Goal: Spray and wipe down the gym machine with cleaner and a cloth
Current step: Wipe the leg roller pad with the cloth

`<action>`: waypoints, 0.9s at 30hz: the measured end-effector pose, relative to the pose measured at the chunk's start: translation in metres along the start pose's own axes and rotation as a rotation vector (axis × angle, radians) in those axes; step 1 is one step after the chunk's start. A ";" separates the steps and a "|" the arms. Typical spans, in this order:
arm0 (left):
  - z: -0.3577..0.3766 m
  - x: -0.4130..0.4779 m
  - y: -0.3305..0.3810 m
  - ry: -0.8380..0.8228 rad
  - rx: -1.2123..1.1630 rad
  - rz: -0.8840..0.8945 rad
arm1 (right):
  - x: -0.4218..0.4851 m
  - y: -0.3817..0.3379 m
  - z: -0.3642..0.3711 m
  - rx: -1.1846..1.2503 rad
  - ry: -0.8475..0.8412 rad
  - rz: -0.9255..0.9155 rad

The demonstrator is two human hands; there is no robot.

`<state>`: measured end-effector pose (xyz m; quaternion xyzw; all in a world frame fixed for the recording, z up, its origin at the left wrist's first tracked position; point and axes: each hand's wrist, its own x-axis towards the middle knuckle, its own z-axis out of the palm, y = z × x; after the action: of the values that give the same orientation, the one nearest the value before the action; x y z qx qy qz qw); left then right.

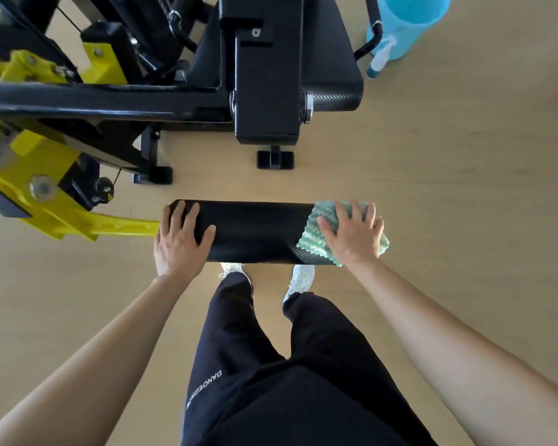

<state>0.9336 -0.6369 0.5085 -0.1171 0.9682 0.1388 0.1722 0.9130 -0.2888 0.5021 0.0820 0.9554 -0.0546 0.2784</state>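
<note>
**Item: gym machine, roller pad (258, 231).** Black padded cylinder at the end of a yellow lever arm (120, 225), lying crosswise in front of the person.

**Left hand (181, 239).** Lies on the pad's left end, fingers draped loosely over the top and thumb spread along the near side. It holds nothing else. Likely purpose: to stop the roller turning or swinging under the wiping pressure.

**Right hand (351, 233).** Fingers splayed and flat, pressing the cloth onto the pad's right end rather than clutching it.

**Cloth (313, 236).** Green, wavy weave, wrapped over the right end so it follows the curve.

**Spray bottle (379, 61).** Set aside on the floor (464, 188), just beside a blue cylinder (409, 24) and well apart from both hands. Spraying of this part appears done.
</note>
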 end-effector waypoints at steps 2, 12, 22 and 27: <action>0.002 -0.016 -0.003 0.015 -0.007 -0.012 | 0.006 -0.014 -0.002 -0.046 -0.007 -0.066; 0.000 -0.039 -0.026 0.009 -0.068 0.037 | -0.005 -0.142 0.013 -0.040 -0.039 -0.299; -0.011 -0.024 -0.076 0.042 -0.891 -0.200 | -0.022 -0.272 0.027 -0.115 -0.069 -0.501; -0.019 -0.011 -0.086 -0.130 -1.064 -0.377 | -0.023 -0.285 0.029 -0.127 -0.076 -0.496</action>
<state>0.9612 -0.7207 0.5096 -0.3497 0.7148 0.5812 0.1705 0.8938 -0.5759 0.5074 -0.1747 0.9366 -0.0641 0.2968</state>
